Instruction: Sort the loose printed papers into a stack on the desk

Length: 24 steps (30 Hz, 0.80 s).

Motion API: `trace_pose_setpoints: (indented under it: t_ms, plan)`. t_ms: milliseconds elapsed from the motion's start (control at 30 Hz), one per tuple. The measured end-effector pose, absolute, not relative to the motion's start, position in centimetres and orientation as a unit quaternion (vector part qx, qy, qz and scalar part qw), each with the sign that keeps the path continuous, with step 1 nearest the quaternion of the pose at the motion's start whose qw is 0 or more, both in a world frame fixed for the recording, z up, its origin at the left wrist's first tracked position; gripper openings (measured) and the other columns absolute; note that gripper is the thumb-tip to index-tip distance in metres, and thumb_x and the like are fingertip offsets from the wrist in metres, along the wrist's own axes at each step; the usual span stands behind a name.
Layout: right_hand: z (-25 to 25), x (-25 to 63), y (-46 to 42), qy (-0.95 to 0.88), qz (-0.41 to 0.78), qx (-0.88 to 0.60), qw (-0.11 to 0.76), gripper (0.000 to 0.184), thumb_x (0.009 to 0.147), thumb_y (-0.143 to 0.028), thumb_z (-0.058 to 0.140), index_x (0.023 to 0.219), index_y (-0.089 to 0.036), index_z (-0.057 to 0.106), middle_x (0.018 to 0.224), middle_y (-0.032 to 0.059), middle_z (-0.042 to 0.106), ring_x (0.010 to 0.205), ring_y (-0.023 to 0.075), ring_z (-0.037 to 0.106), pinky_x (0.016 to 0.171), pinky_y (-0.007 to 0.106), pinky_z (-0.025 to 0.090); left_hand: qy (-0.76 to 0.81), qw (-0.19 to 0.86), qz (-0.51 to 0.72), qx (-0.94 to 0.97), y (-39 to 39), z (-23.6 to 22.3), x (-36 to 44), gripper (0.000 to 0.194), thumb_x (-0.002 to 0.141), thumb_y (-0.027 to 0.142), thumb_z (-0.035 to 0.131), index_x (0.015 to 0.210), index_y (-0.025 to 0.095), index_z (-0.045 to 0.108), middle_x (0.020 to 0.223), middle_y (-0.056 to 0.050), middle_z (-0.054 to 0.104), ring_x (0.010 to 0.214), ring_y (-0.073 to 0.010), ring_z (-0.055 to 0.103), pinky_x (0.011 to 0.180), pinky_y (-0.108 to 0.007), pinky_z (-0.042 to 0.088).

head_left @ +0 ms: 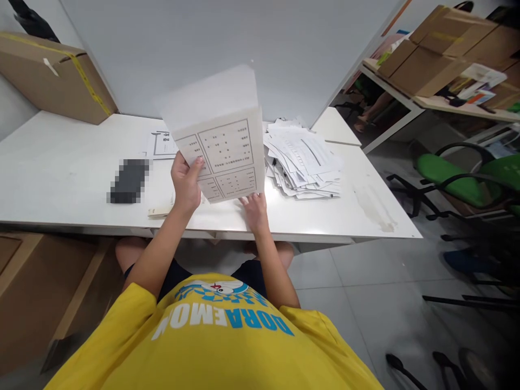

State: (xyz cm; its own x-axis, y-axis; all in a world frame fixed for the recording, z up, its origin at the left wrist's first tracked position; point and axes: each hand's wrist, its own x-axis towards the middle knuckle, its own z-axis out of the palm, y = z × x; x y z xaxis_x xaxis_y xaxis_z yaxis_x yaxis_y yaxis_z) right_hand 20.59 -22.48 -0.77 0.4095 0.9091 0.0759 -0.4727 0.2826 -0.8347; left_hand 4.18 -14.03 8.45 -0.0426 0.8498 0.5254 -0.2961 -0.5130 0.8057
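Observation:
My left hand (187, 183) is closed on the left edge of a printed paper sheet (227, 146), thumb on the front and the other fingers behind. The sheet is raised and tilted above the desk; it bears boxed tables, and its upper part is blank. Just below the sheet's lower right edge is my right hand (255, 212), its fingers apart and partly hidden by the paper. Whether it touches the sheet I cannot tell. To the right lies a loose, uneven pile of printed papers (303, 160).
On the white desk (73, 162) lie a blurred-out dark object (129, 181), a printed paper (162, 145) and a pale, thin strip-like item (160, 211). A cardboard box (60, 76) stands at the back left, before a grey partition (211, 32). Green chairs (450, 176) are at right.

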Motion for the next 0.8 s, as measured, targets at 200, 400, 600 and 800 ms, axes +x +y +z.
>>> trace_pose_setpoints:
  t_ms: [200,400,600,800]
  plan:
    - [2.6,16.7,-21.9,-0.186,0.509,-0.273,0.795,0.039,0.087,-0.051,0.055,0.115,-0.025,0.063,0.12,0.0063,0.069,0.126,0.021,0.057,0.114,0.049,0.041,0.255,0.408,0.675,0.559,-14.9,8.7,5.3,0.057,0.082,0.065,0.069,0.123,0.027,0.059,0.119,-0.006,0.068,0.125,-0.0261,0.06,0.108,-0.041,0.049]
    - [4.5,16.0,-20.9,-0.167,0.503,-0.244,0.812,0.042,0.091,-0.043,0.047,0.124,-0.023,0.062,0.127,0.0055,0.068,0.133,0.0185,0.054,0.118,0.047,0.04,0.258,0.379,0.659,0.596,-15.9,7.0,5.5,0.054,0.081,0.06,0.071,0.12,0.023,0.063,0.11,-0.007,0.072,0.117,-0.0262,0.065,0.106,-0.042,0.05]
    - [3.3,16.2,-21.0,-0.146,0.519,-0.25,0.804,0.041,0.09,-0.042,0.048,0.122,-0.022,0.063,0.124,0.0058,0.07,0.13,0.0187,0.057,0.117,0.046,0.04,0.249,0.443,0.561,0.653,-15.8,8.2,3.8,0.044,0.08,0.055,0.074,0.11,0.023,0.068,0.106,-0.007,0.074,0.103,-0.0245,0.07,0.092,-0.04,0.057]
    - [3.1,16.5,-20.5,-0.136,0.497,-0.276,0.811,0.04,0.09,-0.045,0.05,0.121,-0.023,0.063,0.121,0.0057,0.072,0.126,0.0192,0.06,0.115,0.046,0.042,0.268,0.469,0.576,0.614,-15.7,9.4,3.9,0.045,0.075,0.052,0.079,0.105,0.02,0.07,0.103,-0.008,0.075,0.104,-0.0265,0.07,0.092,-0.04,0.057]
